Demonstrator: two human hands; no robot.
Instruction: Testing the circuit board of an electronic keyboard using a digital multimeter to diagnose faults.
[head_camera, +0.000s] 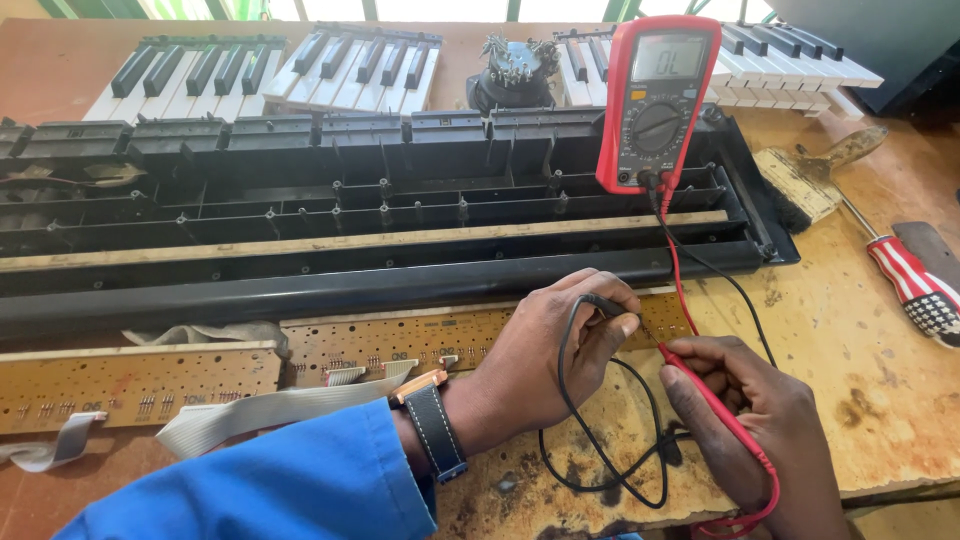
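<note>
- A grey ribbon cable (255, 408) lay flat over the left part of the brown circuit board (130, 385), which ran along the front edge of the workbench (850, 330)
- Behind the board sat the black keyboard chassis (380, 215), stripped open, with loose blocks of piano keys (270, 70) lined up beyond it
- The left hand (545, 360), in a blue sleeve (290, 485) and a dark wristwatch (432, 425), was closed in a pinch on the black probe (610, 308), its tip pressed to the right end of the circuit board
- The black lead (600, 470) looped down across the bench below that hand
- The red digital multimeter (655, 100) leaned upright against the chassis, both leads plugged into its base
- The right hand (765, 430) was wrapped narrowly around the red probe (705, 390), its tip touching the board just beside the black probe's tip
- Further right lay a worn paintbrush (810, 180) and a screwdriver (915, 285) with a striped red and white handle, well apart from both hands
</note>
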